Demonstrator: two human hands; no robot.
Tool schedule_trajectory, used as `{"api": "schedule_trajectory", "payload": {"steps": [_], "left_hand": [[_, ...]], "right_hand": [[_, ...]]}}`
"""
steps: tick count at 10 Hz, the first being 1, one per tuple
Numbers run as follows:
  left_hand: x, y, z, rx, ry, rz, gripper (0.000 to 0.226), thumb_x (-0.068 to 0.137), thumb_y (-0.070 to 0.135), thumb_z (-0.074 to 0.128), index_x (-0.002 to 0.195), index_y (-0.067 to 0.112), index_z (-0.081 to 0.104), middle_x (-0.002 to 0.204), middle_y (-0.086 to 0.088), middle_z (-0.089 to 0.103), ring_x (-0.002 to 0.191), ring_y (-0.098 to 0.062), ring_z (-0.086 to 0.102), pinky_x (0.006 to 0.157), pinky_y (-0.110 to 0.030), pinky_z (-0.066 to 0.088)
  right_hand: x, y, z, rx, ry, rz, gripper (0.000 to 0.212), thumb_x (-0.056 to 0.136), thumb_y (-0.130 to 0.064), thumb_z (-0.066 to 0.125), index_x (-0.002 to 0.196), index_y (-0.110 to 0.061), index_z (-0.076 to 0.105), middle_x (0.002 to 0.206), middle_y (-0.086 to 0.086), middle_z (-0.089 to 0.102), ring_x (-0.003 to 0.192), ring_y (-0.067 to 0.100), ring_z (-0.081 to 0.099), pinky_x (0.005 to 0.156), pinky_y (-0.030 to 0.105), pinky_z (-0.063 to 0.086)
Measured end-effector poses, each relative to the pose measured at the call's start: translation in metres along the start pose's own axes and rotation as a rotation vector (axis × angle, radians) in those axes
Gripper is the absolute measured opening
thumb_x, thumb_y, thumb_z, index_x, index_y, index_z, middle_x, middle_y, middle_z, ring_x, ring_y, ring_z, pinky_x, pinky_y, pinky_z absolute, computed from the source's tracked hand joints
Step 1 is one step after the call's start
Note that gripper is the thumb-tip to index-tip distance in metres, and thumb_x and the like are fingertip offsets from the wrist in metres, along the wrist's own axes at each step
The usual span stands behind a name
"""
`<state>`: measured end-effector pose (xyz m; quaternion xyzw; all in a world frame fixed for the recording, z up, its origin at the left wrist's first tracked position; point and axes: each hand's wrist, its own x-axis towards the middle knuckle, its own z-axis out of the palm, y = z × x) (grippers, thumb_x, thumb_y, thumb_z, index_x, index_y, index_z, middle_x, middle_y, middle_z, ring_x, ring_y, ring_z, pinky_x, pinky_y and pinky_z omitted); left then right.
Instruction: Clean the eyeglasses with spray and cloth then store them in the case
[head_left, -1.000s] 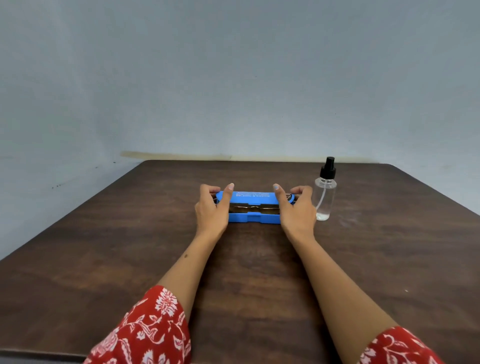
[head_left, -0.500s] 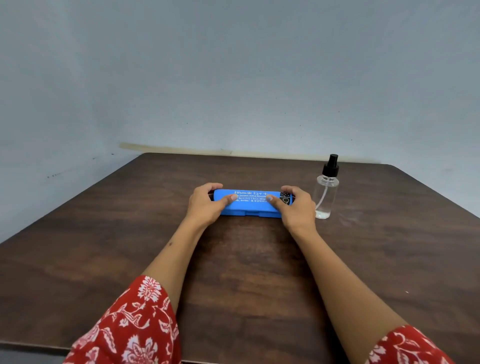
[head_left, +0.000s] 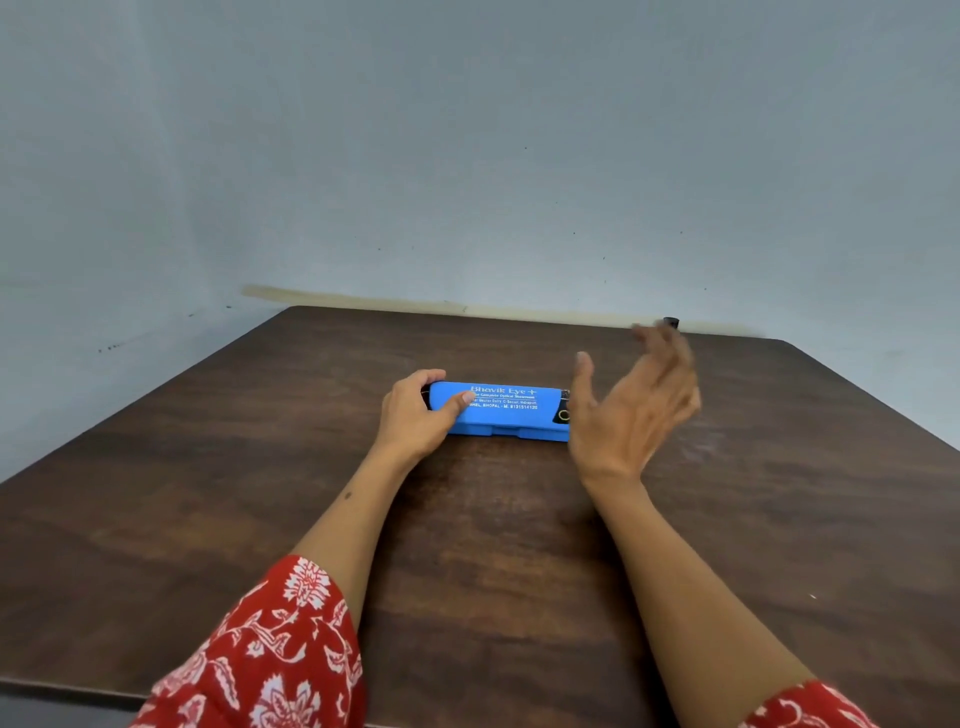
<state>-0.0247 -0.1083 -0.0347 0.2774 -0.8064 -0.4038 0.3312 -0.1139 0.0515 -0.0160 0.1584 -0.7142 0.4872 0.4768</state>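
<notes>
**Case closed on the table, left hand on it, right hand lifted**

A blue eyeglass case (head_left: 501, 410) lies shut on the dark wooden table (head_left: 208, 493), long side running left to right, a little beyond the middle of the tabletop. White lettering shows on its lid, and a black patch with a ring mark shows at its right end.

The left hand (head_left: 415, 415) grips the case's left end: the fingers curl over the far edge and the thumb lies flat along the lid, pointing right. The forearm reaches straight out from a red sleeve (head_left: 270, 649) with a white floral print, low over the table.

The right hand (head_left: 631, 410) is raised off the table just beside the right end of the case, covering that corner from view. It holds nothing; the palm faces left, the thumb stands up and the fingers are spread and loosely straight, blurred at the tips. Its forearm rises at a slant from the near right corner, where another bit of red sleeve shows.

Behind the blurred fingertips, only the black cap of a spray bottle (head_left: 671, 322) peeks out near the table's far edge; the rest is hidden by the hand. The eyeglasses are not visible.
</notes>
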Motion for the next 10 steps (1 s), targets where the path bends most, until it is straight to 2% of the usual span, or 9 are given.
{"api": "schedule_trajectory", "payload": {"steps": [1, 2, 3, 4, 6, 7, 8, 9, 10], "left_hand": [[-0.002, 0.001, 0.0, -0.008, 0.009, 0.001, 0.053, 0.083, 0.035, 0.067, 0.13, 0.014, 0.052, 0.132, -0.005, 0.054, 0.121, -0.02, 0.05, 0.1, -0.033, 0.043], [-0.005, 0.003, 0.0, -0.022, 0.018, -0.006, 0.057, 0.086, 0.037, 0.063, 0.134, 0.013, 0.046, 0.135, -0.006, 0.051, 0.123, -0.02, 0.048, 0.101, -0.033, 0.041], [-0.007, 0.007, 0.001, -0.048, 0.027, -0.027, 0.059, 0.089, 0.044, 0.057, 0.136, 0.012, 0.042, 0.137, -0.006, 0.049, 0.125, -0.02, 0.046, 0.097, -0.029, 0.039], [-0.01, 0.007, 0.002, -0.052, 0.061, -0.025, 0.06, 0.091, 0.047, 0.051, 0.137, 0.01, 0.04, 0.137, -0.008, 0.049, 0.125, -0.02, 0.047, 0.1, -0.031, 0.039], [-0.013, 0.004, 0.001, 0.027, 0.101, 0.031, 0.062, 0.093, 0.05, 0.041, 0.138, 0.007, 0.037, 0.141, -0.012, 0.044, 0.13, -0.024, 0.042, 0.108, -0.042, 0.037], [-0.019, 0.009, 0.0, 0.139, 0.142, 0.127, 0.055, 0.097, 0.042, 0.038, 0.136, 0.004, 0.039, 0.139, -0.013, 0.045, 0.129, -0.026, 0.042, 0.105, -0.036, 0.035], [-0.023, 0.013, 0.002, 0.235, 0.191, 0.244, 0.048, 0.098, 0.035, 0.037, 0.133, 0.002, 0.043, 0.141, -0.014, 0.044, 0.132, -0.026, 0.04, 0.106, -0.034, 0.034], [-0.027, 0.016, 0.002, 0.309, 0.212, 0.332, 0.046, 0.098, 0.034, 0.036, 0.133, 0.004, 0.045, 0.147, -0.013, 0.039, 0.137, -0.025, 0.034, 0.109, -0.035, 0.032], [-0.025, 0.014, 0.007, 0.349, 0.217, 0.395, 0.055, 0.097, 0.042, 0.028, 0.131, 0.004, 0.048, 0.148, -0.013, 0.038, 0.138, -0.026, 0.034, 0.111, -0.038, 0.033]], "right_hand": [[0.009, 0.016, -0.003, -0.034, -0.046, 0.276, 0.076, 0.077, -0.037, 0.065, 0.141, -0.01, 0.033, 0.151, 0.011, 0.026, 0.135, 0.027, 0.031, 0.106, 0.044, 0.021], [0.01, 0.03, -0.002, -0.003, -0.246, 0.574, 0.089, 0.08, -0.038, 0.067, 0.148, -0.009, 0.017, 0.154, 0.013, 0.02, 0.14, 0.029, 0.024, 0.11, 0.046, 0.022], [0.009, 0.036, 0.002, -0.013, -0.373, 0.686, 0.071, 0.085, -0.038, 0.061, 0.142, -0.01, 0.029, 0.141, 0.011, 0.044, 0.126, 0.032, 0.044, 0.101, 0.045, 0.037], [0.008, 0.035, 0.001, -0.033, -0.382, 0.654, 0.053, 0.088, -0.037, 0.057, 0.13, -0.01, 0.039, 0.124, 0.011, 0.056, 0.114, 0.034, 0.053, 0.091, 0.043, 0.042], [0.004, 0.032, -0.004, -0.029, -0.441, 0.632, 0.045, 0.087, -0.035, 0.055, 0.121, -0.009, 0.042, 0.113, 0.01, 0.061, 0.104, 0.032, 0.056, 0.078, 0.035, 0.039], [0.003, 0.028, -0.006, -0.004, -0.49, 0.62, 0.05, 0.086, -0.036, 0.058, 0.126, -0.011, 0.04, 0.116, 0.01, 0.061, 0.105, 0.032, 0.056, 0.078, 0.035, 0.039], [0.002, 0.024, -0.007, 0.03, -0.403, 0.576, 0.074, 0.075, -0.037, 0.065, 0.138, -0.014, 0.033, 0.134, 0.011, 0.05, 0.122, 0.03, 0.046, 0.099, 0.041, 0.036], [0.001, 0.013, -0.013, -0.011, -0.218, 0.372, 0.08, 0.073, -0.033, 0.064, 0.142, -0.01, 0.029, 0.147, 0.012, 0.035, 0.135, 0.028, 0.032, 0.11, 0.044, 0.022], [-0.002, 0.003, -0.012, -0.021, -0.1, 0.05, 0.073, 0.079, -0.033, 0.056, 0.142, -0.006, 0.031, 0.151, 0.015, 0.029, 0.138, 0.026, 0.028, 0.114, 0.039, 0.012]]}}
